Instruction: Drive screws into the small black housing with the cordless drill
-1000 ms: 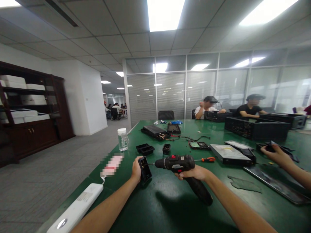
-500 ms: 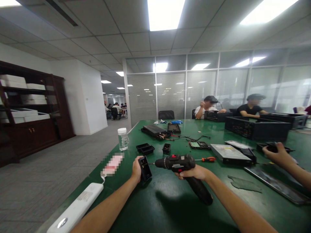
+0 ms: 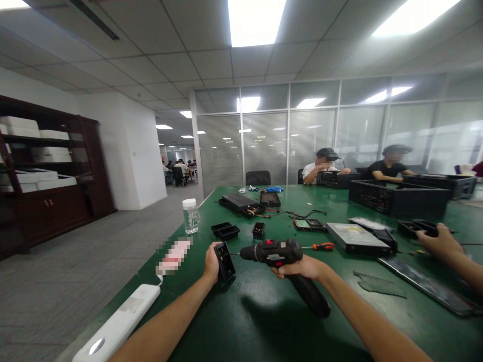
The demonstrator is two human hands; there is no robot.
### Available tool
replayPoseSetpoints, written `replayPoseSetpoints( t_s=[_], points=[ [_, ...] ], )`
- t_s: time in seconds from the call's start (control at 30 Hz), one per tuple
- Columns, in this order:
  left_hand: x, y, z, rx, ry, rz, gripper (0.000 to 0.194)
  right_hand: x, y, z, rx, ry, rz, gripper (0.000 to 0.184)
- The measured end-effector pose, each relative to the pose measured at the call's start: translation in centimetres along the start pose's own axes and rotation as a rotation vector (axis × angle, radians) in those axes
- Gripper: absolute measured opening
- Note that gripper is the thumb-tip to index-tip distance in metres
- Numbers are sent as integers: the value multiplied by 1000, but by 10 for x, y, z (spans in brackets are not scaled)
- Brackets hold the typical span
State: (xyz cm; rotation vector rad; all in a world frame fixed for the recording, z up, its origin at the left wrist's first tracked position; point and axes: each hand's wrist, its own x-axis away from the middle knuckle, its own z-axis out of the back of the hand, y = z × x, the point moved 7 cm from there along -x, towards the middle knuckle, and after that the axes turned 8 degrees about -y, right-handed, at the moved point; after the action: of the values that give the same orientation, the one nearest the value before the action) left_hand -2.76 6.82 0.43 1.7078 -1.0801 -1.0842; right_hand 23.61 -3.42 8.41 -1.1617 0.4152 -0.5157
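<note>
My left hand [image 3: 212, 265] is closed around the edge of a small black plastic box [image 3: 227, 266], tilted up with its hollow side turned to the right. In my right hand [image 3: 302, 266] is a black cordless drill [image 3: 281, 253] with red marks, held level by its grip. The thin bit of the drill points left and reaches the box's open side; whether it touches a screw inside I cannot tell. Behind them on the table lie two joined black boxes [image 3: 225, 231] and a single black box [image 3: 258, 231]. An orange-handled screwdriver [image 3: 323, 247] lies just beyond the drill.
A water bottle [image 3: 190, 216] and a white power strip [image 3: 118, 322] line the green table's left edge. To the right are a silver drive [image 3: 357, 238], a dark flat panel [image 3: 426, 286] and a co-worker's hand [image 3: 443, 246]. Farther back stands a black case [image 3: 400, 197].
My hands, the black box and the drill have stayed nearly still. At the right, the co-worker's hand has shifted right and slightly down over the black parts there.
</note>
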Motion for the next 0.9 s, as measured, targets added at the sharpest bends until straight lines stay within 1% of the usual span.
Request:
replayPoseSetpoints(
  t_s=[0.1,0.3,0.37,0.47,0.6,0.9],
  points=[
    [-2,-2,-3,20,-63,-3,36,0,-2,-1,-35,-12,27,25],
    [-3,0,-4,-3,-77,-46,34,0,2,0,-48,-10,6,27],
    [-3,-1,-3,-2,-67,-28,32,-2,7,2,-62,-6,4,28],
    [-3,-5,-2,32,-50,9,30,-7,14,4,-89,-21,48,34],
    [-3,-4,-5,60,-79,5,28,-9,18,6,-130,-42,91,31],
    [0,0,-8,61,-122,-15,25,-8,18,6,-135,-55,116,28]
  ],
)
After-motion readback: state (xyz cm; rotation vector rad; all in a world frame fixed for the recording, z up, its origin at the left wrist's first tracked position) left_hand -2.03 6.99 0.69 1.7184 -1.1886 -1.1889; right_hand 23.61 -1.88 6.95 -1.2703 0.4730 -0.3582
